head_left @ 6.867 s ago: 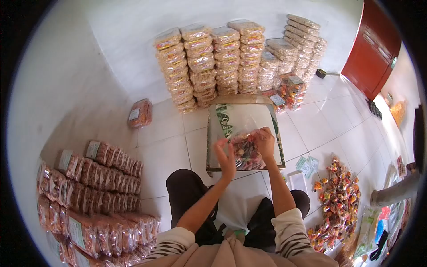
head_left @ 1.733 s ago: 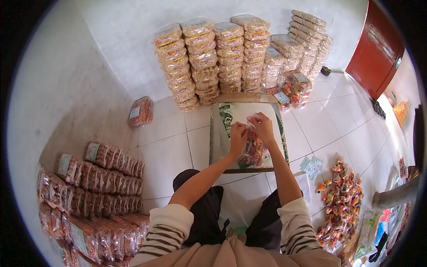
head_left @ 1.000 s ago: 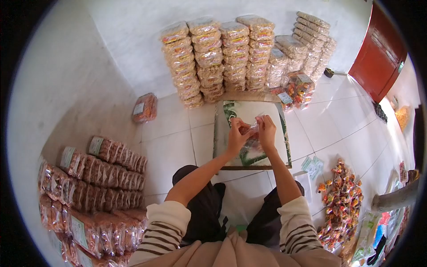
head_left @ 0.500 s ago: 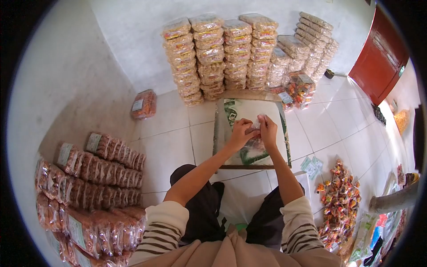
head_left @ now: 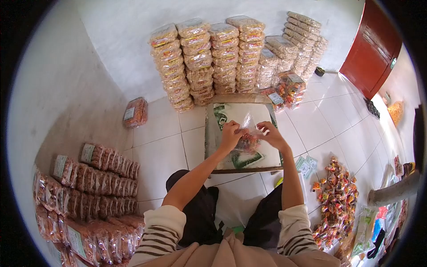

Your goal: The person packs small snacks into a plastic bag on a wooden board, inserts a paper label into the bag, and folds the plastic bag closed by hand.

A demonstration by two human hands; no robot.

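The filled clear bag point(head_left: 250, 143) rests on the table point(head_left: 269, 158), likely to take its weight (its loose top stands up). The left hand point(head_left: 230, 135) has its grip clamped on the bag's neck, seemingly keeping it gathered; whether the right hand point(head_left: 273, 137) pinches plastic, I cannot tell.

Over by the red door point(head_left: 371, 51), there's a black handled thing point(head_left: 319, 71); farther left of the door stand tan packet stacks point(head_left: 224, 58).
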